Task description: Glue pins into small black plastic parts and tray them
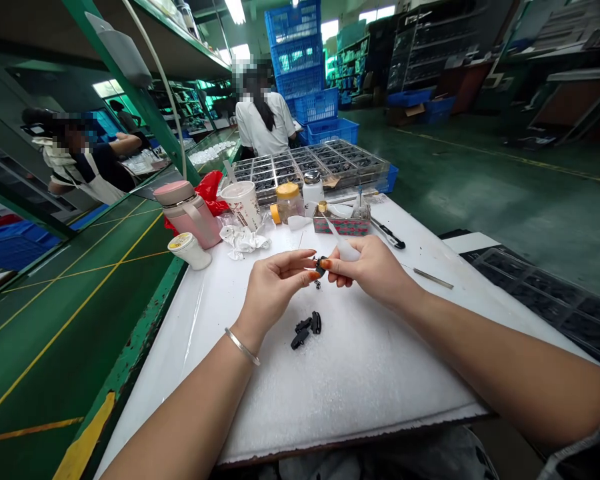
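Note:
Over the white padded table (370,360), my left hand (275,283) pinches a small black plastic part (321,265) between thumb and fingers. My right hand (367,267) is closed around a whitish squeeze bottle (349,251) whose thin nozzle points up and to the left. Its thumb and fingertips also meet the black part, which the fingers partly cover. Just below the fingers shows a tiny dark piece (318,285). Several similar black parts (307,328) lie in a small cluster on the padding nearer to me.
Behind my hands stand a pink tumbler (193,213), a paper cup (243,203), a yellow-lidded jar (289,200) and a patterned box (343,225). A utility knife (389,233) and a metal strip (433,278) lie right. Compartment trays (310,163) sit beyond; other people work farther off.

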A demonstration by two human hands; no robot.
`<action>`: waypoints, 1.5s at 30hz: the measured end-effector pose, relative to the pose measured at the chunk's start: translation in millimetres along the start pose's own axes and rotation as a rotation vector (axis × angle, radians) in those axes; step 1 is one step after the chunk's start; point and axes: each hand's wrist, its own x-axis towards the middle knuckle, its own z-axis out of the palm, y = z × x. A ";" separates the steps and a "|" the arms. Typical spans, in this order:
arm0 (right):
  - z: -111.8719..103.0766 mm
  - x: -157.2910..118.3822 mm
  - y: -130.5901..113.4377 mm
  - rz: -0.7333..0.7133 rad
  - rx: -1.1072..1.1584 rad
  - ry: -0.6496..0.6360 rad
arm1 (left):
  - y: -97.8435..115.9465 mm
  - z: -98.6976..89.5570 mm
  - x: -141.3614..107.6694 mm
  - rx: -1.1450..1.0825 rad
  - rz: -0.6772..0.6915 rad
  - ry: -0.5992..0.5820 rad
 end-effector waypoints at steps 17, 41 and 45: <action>8.6 -1.5 7.3 -0.030 0.102 -0.036 | 0.9 7.0 -6.5 0.474 0.296 0.179; -60.3 32.9 20.5 0.143 -1.023 -0.134 | 22.9 -42.3 -2.4 0.937 -0.115 -0.353; -59.4 32.9 21.1 0.162 -1.073 -0.145 | 24.4 -23.8 -13.5 1.061 -0.113 -0.438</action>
